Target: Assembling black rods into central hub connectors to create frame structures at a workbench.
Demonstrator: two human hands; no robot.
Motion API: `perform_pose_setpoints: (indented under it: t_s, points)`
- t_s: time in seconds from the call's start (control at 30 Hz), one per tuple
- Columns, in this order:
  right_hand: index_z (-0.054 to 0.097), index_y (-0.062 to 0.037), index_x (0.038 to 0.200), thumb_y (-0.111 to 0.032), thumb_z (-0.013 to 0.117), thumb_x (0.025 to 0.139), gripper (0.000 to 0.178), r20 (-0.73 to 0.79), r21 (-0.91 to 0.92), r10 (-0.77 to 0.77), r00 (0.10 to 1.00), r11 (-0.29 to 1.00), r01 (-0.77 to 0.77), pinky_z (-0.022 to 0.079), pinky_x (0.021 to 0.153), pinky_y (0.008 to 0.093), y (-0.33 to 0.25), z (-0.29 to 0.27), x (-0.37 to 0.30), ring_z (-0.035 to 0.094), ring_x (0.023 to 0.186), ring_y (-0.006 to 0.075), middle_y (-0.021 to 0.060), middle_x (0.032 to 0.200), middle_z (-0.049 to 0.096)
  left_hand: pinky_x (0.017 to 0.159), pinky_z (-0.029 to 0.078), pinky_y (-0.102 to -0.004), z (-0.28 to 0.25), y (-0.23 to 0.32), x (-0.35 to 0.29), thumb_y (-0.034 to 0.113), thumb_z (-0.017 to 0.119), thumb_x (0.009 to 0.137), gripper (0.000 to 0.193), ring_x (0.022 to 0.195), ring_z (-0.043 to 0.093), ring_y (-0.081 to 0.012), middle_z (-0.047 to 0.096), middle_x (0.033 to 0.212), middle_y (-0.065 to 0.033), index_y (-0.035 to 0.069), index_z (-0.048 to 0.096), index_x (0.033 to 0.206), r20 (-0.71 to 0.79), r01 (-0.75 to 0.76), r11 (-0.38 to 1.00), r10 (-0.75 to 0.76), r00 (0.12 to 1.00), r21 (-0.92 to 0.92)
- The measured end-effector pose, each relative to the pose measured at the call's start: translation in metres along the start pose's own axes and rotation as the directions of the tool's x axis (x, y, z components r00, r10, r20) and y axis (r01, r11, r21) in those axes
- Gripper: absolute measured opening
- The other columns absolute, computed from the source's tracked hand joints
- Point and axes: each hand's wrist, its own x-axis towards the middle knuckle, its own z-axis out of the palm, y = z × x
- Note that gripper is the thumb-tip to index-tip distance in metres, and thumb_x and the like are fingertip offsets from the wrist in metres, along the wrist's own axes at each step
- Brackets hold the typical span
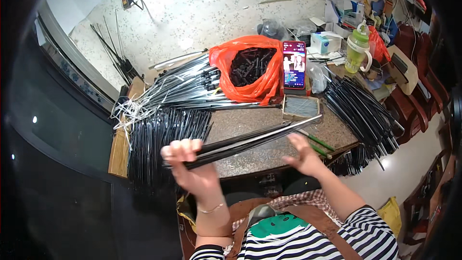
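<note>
My left hand [190, 166] is closed around the near end of an umbrella frame [240, 148], a silver shaft with thin black ribs lying along it. The frame slants up to the right above the table, its bare shaft tip close to a small box of thin wires [301, 106]. My right hand [304, 158] is beside the frame's far half, its fingers apart and holding nothing; it is slightly blurred. Just beyond that hand, two green-handled tools [315, 143] lie at the table's front edge. Their working ends are hidden behind the frame.
Black ribs [159, 139] and silver shafts [178, 84] are piled at left. An orange bag [248, 94] of black plastic parts stands at the back beside an upright phone [294, 65]. More black frames [361, 110] overhang the right edge, near a green bottle [357, 48].
</note>
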Motion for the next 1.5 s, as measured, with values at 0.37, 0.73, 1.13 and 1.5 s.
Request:
perform_pose_setpoints:
  t_s: [0.37,0.73,1.13,1.5]
  points:
    - [0.048,0.0017,0.081,-0.006,0.054,0.070,0.015,-0.088,0.570,-0.177,0.980,0.798,0.195,0.043,0.061,0.0249,-0.093,-0.037,0.042,0.054,0.067,0.0143,0.0086,0.077,0.055,0.071,0.039,-0.0300,0.020,-0.015,0.014,0.024,0.072,0.048,0.075,0.078,0.050,-0.0212,0.049,0.090,-0.0156,-0.004,0.034,0.106,0.488,-0.099,0.554,-0.617,0.618,0.827]
    - [0.052,-0.0047,0.091,-0.011,0.057,0.067,0.025,0.450,0.338,-0.341,0.825,0.920,0.197,0.038,0.061,0.0225,-0.071,-0.045,0.072,0.049,0.067,0.0085,0.0060,0.075,0.056,0.060,0.041,-0.0202,0.013,-0.047,0.021,-0.004,0.057,0.062,0.018,0.065,0.050,-0.0097,0.054,0.073,-0.0064,-0.003,0.051,0.079,0.370,0.106,0.608,-0.601,0.708,0.787]
    - [0.049,0.0014,0.084,0.000,0.053,0.067,0.017,-0.326,0.303,-0.223,0.918,0.896,0.325,0.034,0.044,0.0159,-0.066,-0.042,0.045,0.042,0.051,0.0038,0.0015,0.067,0.049,0.065,0.042,-0.0233,0.009,-0.059,0.072,0.006,0.057,0.066,0.024,0.075,0.052,-0.0131,0.055,0.081,-0.0096,-0.003,0.052,0.087,0.409,0.207,0.750,-0.544,0.732,0.628]
    - [0.047,-0.0007,0.087,0.001,0.055,0.066,0.022,-0.326,0.526,-0.151,0.933,0.791,0.312,0.032,0.042,0.0134,-0.060,-0.044,0.039,0.039,0.048,0.0002,-0.0023,0.063,0.049,0.055,0.043,-0.0362,-0.117,-0.178,0.108,0.006,0.037,0.068,0.013,0.060,0.052,-0.0304,0.053,0.065,-0.0135,0.003,0.050,0.074,0.326,-0.585,-0.455,-0.528,0.784,0.671]
